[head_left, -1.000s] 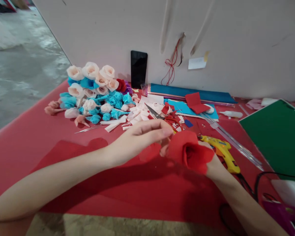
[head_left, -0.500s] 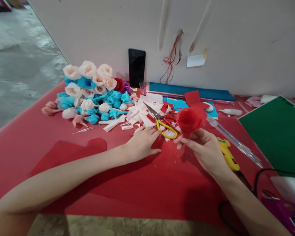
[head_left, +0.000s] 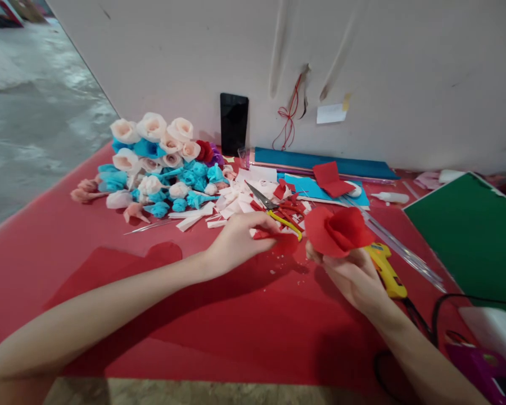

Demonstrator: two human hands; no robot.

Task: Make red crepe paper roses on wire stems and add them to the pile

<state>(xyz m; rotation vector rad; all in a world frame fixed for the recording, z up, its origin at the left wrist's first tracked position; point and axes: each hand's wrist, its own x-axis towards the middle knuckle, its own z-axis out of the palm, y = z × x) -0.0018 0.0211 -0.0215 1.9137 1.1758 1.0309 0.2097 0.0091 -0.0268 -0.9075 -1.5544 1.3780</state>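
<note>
My right hand [head_left: 354,275] is closed around the base of a red paper flower [head_left: 339,229], whose wide petals open upward. Between the thumb and fingers of my left hand [head_left: 240,242] is a loose red paper petal [head_left: 284,243], pointing toward the flower but apart from it. Just beyond the petal lie scissors with yellow handles [head_left: 287,224], blades on a heap of paper scraps [head_left: 236,197]. A yellow glue gun [head_left: 387,271] rests by my right wrist.
Pink, white and blue paper flowers [head_left: 152,163] are piled at the back left. A black phone [head_left: 234,125] leans on the wall. Red paper sheets [head_left: 122,267] lie left of my arm. A green board [head_left: 468,236], a white glue bottle [head_left: 391,197] and a black cord [head_left: 436,315] are on the right.
My left hand has picked up a red petal from the table and raised it. My right hand has tilted the flower and shifted it slightly right and down.
</note>
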